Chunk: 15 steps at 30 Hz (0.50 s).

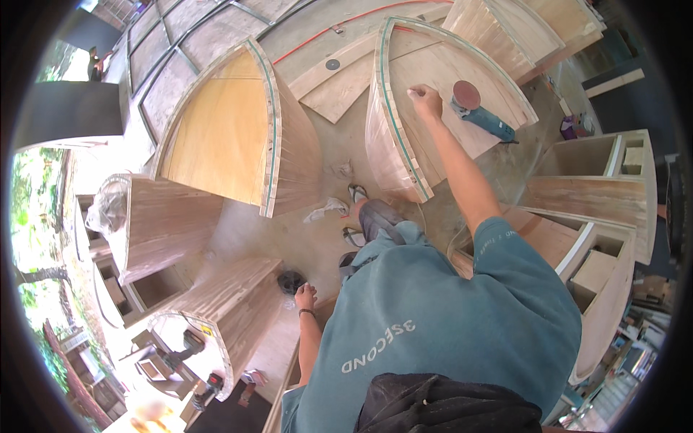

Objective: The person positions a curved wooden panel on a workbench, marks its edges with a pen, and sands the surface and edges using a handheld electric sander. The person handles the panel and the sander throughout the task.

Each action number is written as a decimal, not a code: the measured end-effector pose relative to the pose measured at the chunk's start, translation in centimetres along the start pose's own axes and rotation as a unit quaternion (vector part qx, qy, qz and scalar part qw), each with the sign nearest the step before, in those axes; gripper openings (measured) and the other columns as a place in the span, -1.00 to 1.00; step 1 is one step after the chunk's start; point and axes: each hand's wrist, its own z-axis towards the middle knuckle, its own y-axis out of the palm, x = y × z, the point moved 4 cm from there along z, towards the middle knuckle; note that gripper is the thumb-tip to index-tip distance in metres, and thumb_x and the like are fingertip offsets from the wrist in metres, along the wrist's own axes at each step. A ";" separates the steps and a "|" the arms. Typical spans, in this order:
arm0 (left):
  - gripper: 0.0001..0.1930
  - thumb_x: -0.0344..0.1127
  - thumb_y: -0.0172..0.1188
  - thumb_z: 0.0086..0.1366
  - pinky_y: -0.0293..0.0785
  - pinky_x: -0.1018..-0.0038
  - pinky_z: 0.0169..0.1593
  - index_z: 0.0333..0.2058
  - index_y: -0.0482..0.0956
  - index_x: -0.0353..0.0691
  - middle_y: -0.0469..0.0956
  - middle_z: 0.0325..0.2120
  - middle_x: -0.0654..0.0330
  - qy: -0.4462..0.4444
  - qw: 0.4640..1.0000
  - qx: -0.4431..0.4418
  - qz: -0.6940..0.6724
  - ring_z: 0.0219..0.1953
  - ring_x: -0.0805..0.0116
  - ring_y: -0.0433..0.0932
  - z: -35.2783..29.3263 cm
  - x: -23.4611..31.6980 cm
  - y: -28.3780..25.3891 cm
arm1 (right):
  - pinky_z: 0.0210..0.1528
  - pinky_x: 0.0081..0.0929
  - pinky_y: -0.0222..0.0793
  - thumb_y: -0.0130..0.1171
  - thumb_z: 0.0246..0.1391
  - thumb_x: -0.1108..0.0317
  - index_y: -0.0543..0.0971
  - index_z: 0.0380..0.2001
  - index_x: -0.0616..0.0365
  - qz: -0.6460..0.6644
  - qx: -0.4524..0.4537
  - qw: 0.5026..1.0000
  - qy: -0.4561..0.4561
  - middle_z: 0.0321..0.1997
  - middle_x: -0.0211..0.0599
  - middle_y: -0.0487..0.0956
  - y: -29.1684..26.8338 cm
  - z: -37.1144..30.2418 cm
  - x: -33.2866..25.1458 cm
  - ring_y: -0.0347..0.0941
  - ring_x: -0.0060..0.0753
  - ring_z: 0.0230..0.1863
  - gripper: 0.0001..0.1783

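Observation:
My right arm reaches forward over a curved-front wooden cabinet piece [455, 68] with a green strip along its edges. Above its pale panel, my right hand [426, 101] is closed with thumb and fingertips drawn together; anything between them is too small to make out. Right of that hand, a blue angle grinder [491, 124] lies on the panel, its reddish-brown sanding disc [466, 94] facing up. My left hand [306, 297] hangs low at my left side with curled fingers, and what they may hold is hidden. Beside it is a dark bundle [291, 281].
Another curved cabinet piece [220, 133] with a yellowish top stands ahead on the left. More wooden units [592, 191] flank me on both sides. Two cordless drills [189, 345] rest at lower left. A white rag [326, 209] lies on the floor, and an orange hose [310, 45] crosses beyond.

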 end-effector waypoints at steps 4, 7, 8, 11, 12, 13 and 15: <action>-0.64 -0.15 0.18 0.47 0.59 0.41 -0.37 0.08 0.59 -0.28 0.72 -0.25 0.17 0.012 0.999 -0.034 -0.002 -0.28 0.37 0.70 1.8 3.9 0.4 | -0.01 -0.26 0.55 0.37 0.10 0.06 0.79 -0.16 -0.02 -0.011 -0.003 1.000 0.021 -0.17 -0.21 0.77 2.3 3.7 -0.3 0.70 -0.20 -0.10 -0.67; -0.66 -0.15 0.18 0.48 0.59 0.40 -0.33 0.01 0.64 -0.32 0.72 -0.27 0.20 0.051 0.997 -0.051 0.011 -0.29 0.41 0.69 2.3 7.0 2.2 | -0.02 -0.30 0.54 0.38 0.09 0.03 0.79 -0.20 0.00 -0.011 -0.003 0.998 0.062 -0.17 -0.22 0.78 4.4 7.7 0.7 0.70 -0.24 -0.10 -0.66; -0.65 -0.13 0.19 0.47 0.61 0.35 -0.30 -0.02 0.66 -0.32 0.73 -0.27 0.15 0.090 0.993 -0.038 0.073 -0.28 0.33 0.71 2.1 8.4 3.3 | -0.02 -0.30 0.53 0.38 0.09 0.03 0.80 -0.21 0.00 -0.009 -0.001 0.997 0.078 -0.17 -0.22 0.78 5.0 9.1 1.5 0.70 -0.24 -0.10 -0.67; -0.62 -0.09 0.19 0.44 0.63 0.25 -0.23 -0.07 0.70 -0.33 0.75 -0.27 0.05 0.188 0.951 0.006 0.246 -0.26 0.17 0.74 0.8 12.0 4.9 | -0.11 -0.33 0.55 0.40 0.08 0.03 0.80 -0.28 0.08 0.034 -0.009 0.997 0.063 -0.30 -0.22 0.77 7.5 11.4 1.3 0.70 -0.29 -0.23 -0.66; -0.62 -0.09 0.19 0.44 0.63 0.25 -0.22 -0.07 0.70 -0.33 0.75 -0.27 0.05 0.201 0.940 0.005 0.277 -0.26 0.16 0.74 0.5 12.7 5.2 | -0.11 -0.29 0.55 0.39 0.07 0.04 0.80 -0.28 0.06 0.050 -0.032 0.995 0.079 -0.31 -0.19 0.77 8.4 12.0 1.8 0.71 -0.22 -0.23 -0.67; -0.62 -0.09 0.19 0.44 0.63 0.25 -0.22 -0.07 0.70 -0.32 0.75 -0.26 0.05 0.212 0.928 0.002 0.306 -0.25 0.16 0.74 0.5 13.8 5.4 | -0.10 -0.25 0.56 0.38 0.06 0.04 0.81 -0.29 0.04 0.066 -0.053 0.992 0.094 -0.33 -0.16 0.77 9.1 12.9 2.3 0.72 -0.16 -0.22 -0.68; -0.62 -0.09 0.19 0.43 0.63 0.24 -0.21 -0.06 0.70 -0.32 0.75 -0.26 0.04 0.219 0.917 -0.010 0.335 -0.25 0.15 0.73 1.0 15.9 6.0 | -0.12 -0.22 0.57 0.37 0.03 0.05 0.82 -0.30 0.03 0.083 -0.090 0.986 0.116 -0.39 -0.14 0.76 10.0 14.0 2.8 0.72 -0.10 -0.26 -0.69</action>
